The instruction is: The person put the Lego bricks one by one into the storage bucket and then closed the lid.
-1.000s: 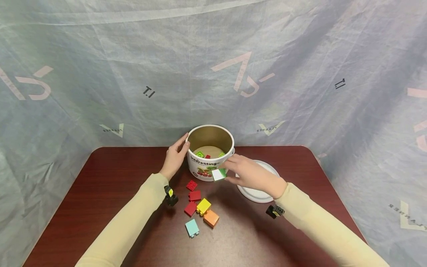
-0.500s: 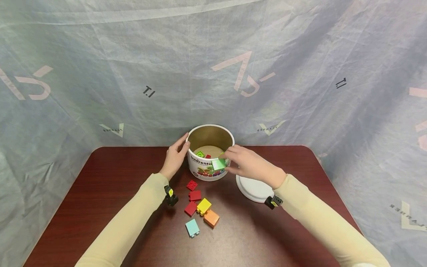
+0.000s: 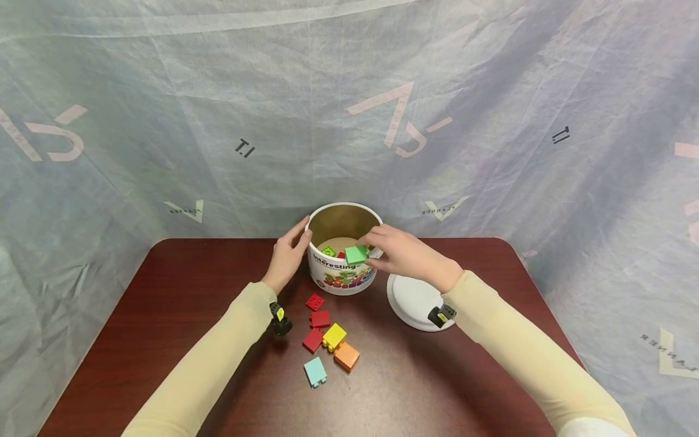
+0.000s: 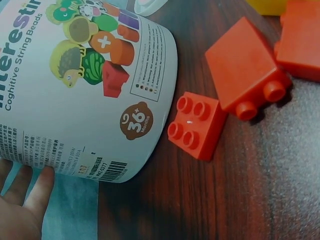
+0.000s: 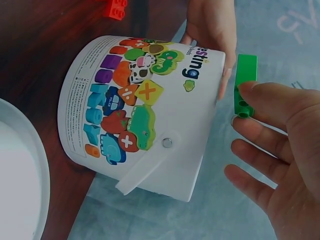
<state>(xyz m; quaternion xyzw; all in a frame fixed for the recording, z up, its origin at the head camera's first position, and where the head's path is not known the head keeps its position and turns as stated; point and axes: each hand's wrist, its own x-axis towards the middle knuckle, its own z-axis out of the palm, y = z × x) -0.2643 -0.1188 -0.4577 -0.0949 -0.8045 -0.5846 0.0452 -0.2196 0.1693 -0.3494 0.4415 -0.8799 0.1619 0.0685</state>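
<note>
A white bucket [image 3: 322, 275] with printed pictures stands upright near the table's back edge, its top uncovered. My left hand [image 3: 286, 260] rests against its left side; in the left wrist view several fingers [image 4: 40, 186] lie fairly straight on the wall. My right hand [image 3: 406, 255] pinches a green toy brick [image 3: 356, 255] between thumb and fingers at the bucket's front right rim. In the right wrist view the brick [image 5: 245, 82] is just above the rim, apart from it. Inside the bucket, light-green bricks [image 3: 328, 250] and a bit of red show; the rest is hidden.
A round white lid [image 3: 415, 303] lies right of the bucket, under my right forearm. In front are red bricks [image 3: 313, 340], a yellow brick [image 3: 334, 335], an orange brick [image 3: 346, 356] and a light-blue brick [image 3: 315, 371]. A grey cloth [image 3: 349, 109] hangs behind the table.
My right hand has raised the green brick from in front of the bucket's printed wall to rim height, moving slightly left. My left hand and the loose bricks stay in place.
</note>
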